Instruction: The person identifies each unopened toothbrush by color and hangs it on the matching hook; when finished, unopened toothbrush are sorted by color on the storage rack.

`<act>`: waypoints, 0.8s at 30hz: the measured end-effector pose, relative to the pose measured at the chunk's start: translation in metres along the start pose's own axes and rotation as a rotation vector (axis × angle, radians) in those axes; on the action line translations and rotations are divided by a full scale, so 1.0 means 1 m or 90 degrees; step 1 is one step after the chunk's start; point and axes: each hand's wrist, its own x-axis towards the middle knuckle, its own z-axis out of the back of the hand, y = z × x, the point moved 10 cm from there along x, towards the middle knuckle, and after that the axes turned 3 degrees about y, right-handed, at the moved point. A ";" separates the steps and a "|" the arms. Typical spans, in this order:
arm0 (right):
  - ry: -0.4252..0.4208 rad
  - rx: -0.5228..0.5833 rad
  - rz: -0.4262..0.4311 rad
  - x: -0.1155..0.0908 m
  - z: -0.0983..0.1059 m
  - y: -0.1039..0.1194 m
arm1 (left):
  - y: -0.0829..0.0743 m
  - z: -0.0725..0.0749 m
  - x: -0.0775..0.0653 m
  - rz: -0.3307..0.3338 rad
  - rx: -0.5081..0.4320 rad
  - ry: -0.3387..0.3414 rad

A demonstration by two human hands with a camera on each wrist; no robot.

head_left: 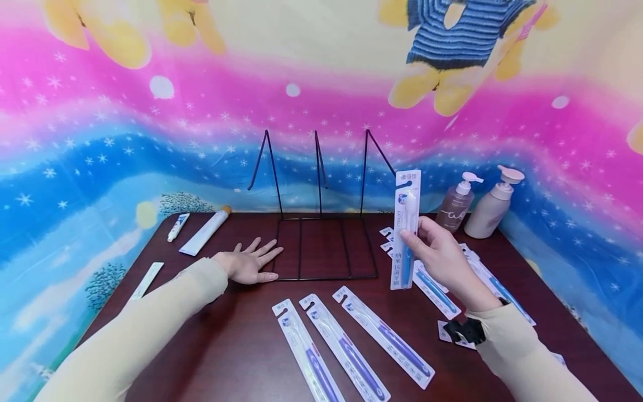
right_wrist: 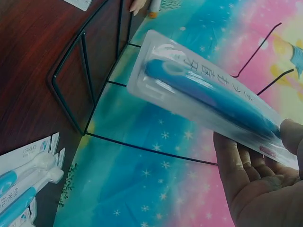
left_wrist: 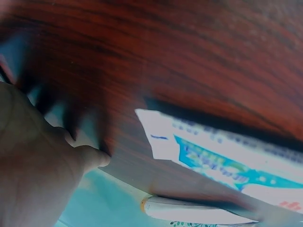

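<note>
Right of the black wire rack (head_left: 321,216), my right hand (head_left: 443,255) pinches a packaged blue toothbrush (head_left: 404,215) upright. At the rack's left edge, my left hand (head_left: 248,264) lies fingers spread.

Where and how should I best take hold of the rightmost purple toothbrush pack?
Probably by both long edges near the middle, coming from above: the rightmost purple toothbrush pack lies flat on the table, with gaps along both sides.

Brown pump bottle (head_left: 455,210) beside cream pump bottle (head_left: 489,213) at right rear, orange-capped tube (head_left: 206,231) near smaller tube (head_left: 178,226) at left rear, reddish tabletop (head_left: 226,346), snowflake-patterned backdrop (head_left: 226,95).
</note>
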 end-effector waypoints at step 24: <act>0.022 -0.165 -0.031 0.124 -0.015 -0.027 | 0.001 -0.002 0.002 -0.002 -0.067 0.038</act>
